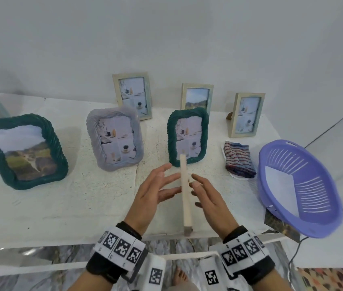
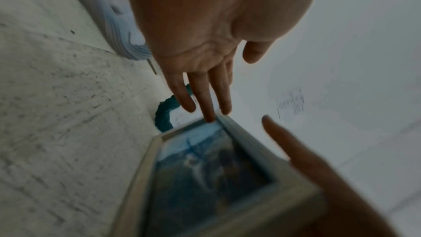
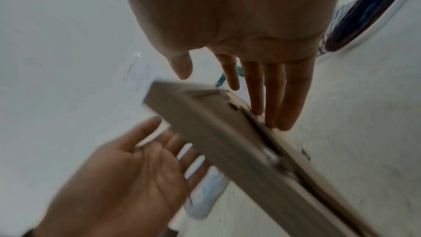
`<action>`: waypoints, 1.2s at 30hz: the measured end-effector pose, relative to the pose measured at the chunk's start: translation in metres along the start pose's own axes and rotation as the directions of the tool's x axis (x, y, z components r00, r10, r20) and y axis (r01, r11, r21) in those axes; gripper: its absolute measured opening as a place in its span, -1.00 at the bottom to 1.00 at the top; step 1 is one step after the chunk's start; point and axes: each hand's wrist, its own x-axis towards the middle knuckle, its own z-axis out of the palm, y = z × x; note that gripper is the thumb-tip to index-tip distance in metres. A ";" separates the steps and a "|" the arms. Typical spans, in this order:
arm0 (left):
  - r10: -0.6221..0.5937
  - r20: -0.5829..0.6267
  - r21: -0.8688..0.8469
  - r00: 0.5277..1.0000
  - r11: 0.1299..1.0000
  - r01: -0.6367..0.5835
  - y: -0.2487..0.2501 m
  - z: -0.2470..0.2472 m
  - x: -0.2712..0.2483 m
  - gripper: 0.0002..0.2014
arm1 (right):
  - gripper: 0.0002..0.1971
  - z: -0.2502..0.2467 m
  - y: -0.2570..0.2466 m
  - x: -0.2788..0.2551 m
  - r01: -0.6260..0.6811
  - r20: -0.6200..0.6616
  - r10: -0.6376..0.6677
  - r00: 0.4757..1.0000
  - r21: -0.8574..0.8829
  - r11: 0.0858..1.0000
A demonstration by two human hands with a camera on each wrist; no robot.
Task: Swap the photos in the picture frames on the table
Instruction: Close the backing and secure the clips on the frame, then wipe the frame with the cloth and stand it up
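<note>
A pale wooden picture frame (image 1: 186,194) is upright and edge-on between my two hands, near the table's front edge. My left hand (image 1: 166,181) lies flat with straight fingers against its glass side. The left wrist view shows the frame's front (image 2: 205,177) with a blurred dark landscape photo, and the left fingertips (image 2: 210,117) touch its top corner. My right hand (image 1: 198,185), fingers also straight, touches the frame's back (image 3: 227,141), where the right fingers (image 3: 273,96) rest by the backing board. Neither hand curls round the frame.
On the white table (image 1: 72,196) stand a dark green woven frame (image 1: 22,151), a grey frame (image 1: 115,138), a second green frame (image 1: 187,136) and three wooden frames (image 1: 132,95) at the back. A folded striped cloth (image 1: 238,161) and a purple basket (image 1: 298,185) are at the right.
</note>
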 end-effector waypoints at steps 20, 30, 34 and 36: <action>-0.093 -0.222 0.006 0.971 0.995 0.097 -0.022 0.007 0.023 -0.65 | -0.76 -0.045 -0.003 0.026 -0.188 -0.009 0.200 0.980 0.307 0.933; -0.006 -0.351 0.048 0.936 0.999 0.025 -0.009 -0.020 0.013 -0.66 | -0.53 -0.099 0.026 0.162 -0.456 -0.461 0.118 0.880 -0.748 0.482; 0.004 -0.393 0.048 0.919 0.999 0.017 -0.007 -0.031 0.010 -0.64 | -0.49 -0.101 0.032 0.173 -0.586 -0.525 0.260 0.810 -0.704 0.401; 0.009 -0.415 0.041 0.910 0.999 0.009 -0.007 -0.035 0.010 -0.63 | -0.48 -0.099 0.035 0.175 -0.602 -0.528 0.291 0.798 -0.688 0.404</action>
